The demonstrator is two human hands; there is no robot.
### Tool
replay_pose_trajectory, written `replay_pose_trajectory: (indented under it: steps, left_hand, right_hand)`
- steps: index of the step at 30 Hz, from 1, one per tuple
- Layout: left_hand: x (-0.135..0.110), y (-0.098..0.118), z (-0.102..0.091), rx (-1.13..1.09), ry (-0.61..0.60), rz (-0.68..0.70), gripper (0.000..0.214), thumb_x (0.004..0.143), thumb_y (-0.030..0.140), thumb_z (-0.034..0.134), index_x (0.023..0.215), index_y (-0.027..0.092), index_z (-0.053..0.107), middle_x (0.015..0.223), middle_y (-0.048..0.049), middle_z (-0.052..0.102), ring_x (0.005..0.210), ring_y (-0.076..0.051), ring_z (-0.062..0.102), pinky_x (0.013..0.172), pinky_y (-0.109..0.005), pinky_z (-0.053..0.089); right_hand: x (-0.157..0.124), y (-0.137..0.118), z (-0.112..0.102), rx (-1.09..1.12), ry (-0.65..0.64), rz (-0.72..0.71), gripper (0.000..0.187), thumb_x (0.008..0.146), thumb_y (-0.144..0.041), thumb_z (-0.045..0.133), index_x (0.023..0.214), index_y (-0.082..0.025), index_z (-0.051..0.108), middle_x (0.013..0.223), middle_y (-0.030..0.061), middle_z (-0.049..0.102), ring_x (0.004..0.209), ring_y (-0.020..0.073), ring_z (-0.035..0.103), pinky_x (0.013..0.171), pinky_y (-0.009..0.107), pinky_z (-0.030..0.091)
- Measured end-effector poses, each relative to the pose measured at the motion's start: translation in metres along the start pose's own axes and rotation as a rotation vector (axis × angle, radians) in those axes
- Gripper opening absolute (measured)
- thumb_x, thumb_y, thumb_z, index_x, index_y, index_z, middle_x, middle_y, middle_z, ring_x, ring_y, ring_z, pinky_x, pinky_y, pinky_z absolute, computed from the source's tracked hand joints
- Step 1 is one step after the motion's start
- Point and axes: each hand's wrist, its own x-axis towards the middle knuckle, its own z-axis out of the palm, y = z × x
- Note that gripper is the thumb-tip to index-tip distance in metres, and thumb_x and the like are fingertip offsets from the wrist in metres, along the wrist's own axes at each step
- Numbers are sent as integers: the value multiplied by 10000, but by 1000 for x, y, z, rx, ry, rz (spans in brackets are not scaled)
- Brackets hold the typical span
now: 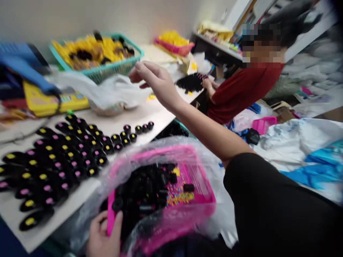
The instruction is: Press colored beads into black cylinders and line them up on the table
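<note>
My left hand (104, 235) grips the near left rim of a pink plastic basket (207, 194), thumb on the inside. Many small black cylindrical pieces (146, 182) fill the left part of this basket, with tiny pink and yellow bits (180, 192) at its right. Clear plastic sheeting (158, 219) wraps around the basket. My right hand (154, 78) is stretched out above the table, fingers apart and loosely bent, with nothing visible in them. Beneath and beyond it lies a white plastic bag (115, 91). Rows of black pieces with yellow or pink centres (64, 153) stand on the table at left.
A teal basket (115, 69) of yellow items and a pink basket (182, 50) stand at the back. A person in a red top (241, 89) handles black pieces (190, 82) at the table's far end. White and blue plastic sacks (311, 153) lie at right.
</note>
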Motion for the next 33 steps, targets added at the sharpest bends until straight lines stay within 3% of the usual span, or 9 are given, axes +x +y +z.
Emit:
replay_pose_trajectory:
  steps: [4, 5, 8, 11, 14, 19, 26, 30, 33]
  left_hand:
    - [-7, 8, 0, -88, 23, -115, 474, 524, 419, 733, 900, 205, 538, 581, 43, 660, 464, -102, 559, 437, -175, 425]
    - [-6, 12, 1, -101, 42, -121, 462, 508, 389, 731, 885, 200, 544, 569, 50, 649, 479, -101, 566, 446, -168, 424]
    - [-6, 20, 4, -131, 93, -116, 472, 456, 356, 720, 871, 202, 556, 554, 62, 634, 494, -97, 571, 455, -157, 422]
    - [-8, 24, 7, -102, 122, -125, 497, 421, 369, 717, 864, 209, 560, 537, 67, 629, 467, -93, 555, 438, -155, 412]
    - [-9, 25, 8, -103, 121, -118, 484, 421, 372, 708, 849, 211, 551, 539, 61, 635, 473, -95, 559, 448, -158, 419]
    - [-10, 22, 3, -122, 89, -63, 457, 463, 354, 706, 867, 208, 549, 563, 56, 650, 501, -86, 574, 494, -150, 439]
    - [-12, 19, 3, -138, 92, -6, 436, 486, 330, 719, 863, 202, 542, 578, 54, 648, 497, -82, 579, 479, -139, 439]
    - [-11, 16, 2, -107, 77, 58, 408, 521, 308, 727, 868, 202, 542, 508, 83, 597, 402, -57, 488, 401, -116, 372]
    - [-10, 15, 1, -132, 80, 39, 404, 506, 306, 727, 851, 202, 543, 530, 64, 626, 422, -63, 515, 412, -117, 390]
  right_hand:
    - [-161, 30, -4, -402, -922, -31, 244, 907, -258, 524, 739, -120, 636, 740, 34, 635, 702, 115, 543, 714, 242, 436]
    - [-199, 41, -5, -517, -1033, 15, 223, 902, -246, 533, 758, -121, 648, 737, 54, 636, 704, 135, 546, 718, 263, 440]
    - [-290, 75, -5, -792, -1004, 158, 186, 906, -223, 514, 890, -102, 656, 837, 110, 645, 782, 179, 568, 740, 298, 446]
    - [-334, 94, 12, -754, -1025, 79, 250, 943, -296, 484, 988, -122, 657, 883, 96, 655, 815, 179, 575, 765, 295, 448]
    - [-343, 103, 43, -675, -992, -62, 325, 983, -327, 407, 1137, -142, 625, 937, 87, 660, 840, 163, 580, 790, 282, 450]
    - [-328, 120, 89, -570, -967, -249, 367, 992, -215, 358, 1322, -147, 502, 1055, 112, 627, 976, 154, 563, 835, 267, 462]
    - [-305, 136, 113, -497, -995, -258, 374, 917, -203, 460, 1261, -84, 546, 1366, 175, 485, 1356, 210, 335, 1061, 341, 353]
    - [-286, 141, 131, -463, -1043, -202, 325, 895, -293, 512, 1139, -98, 602, 1229, 183, 578, 1208, 252, 501, 985, 378, 435]
    - [-284, 145, 126, -407, -1120, -243, 260, 893, -283, 514, 1050, -115, 635, 1143, 166, 621, 1174, 261, 524, 976, 391, 446]
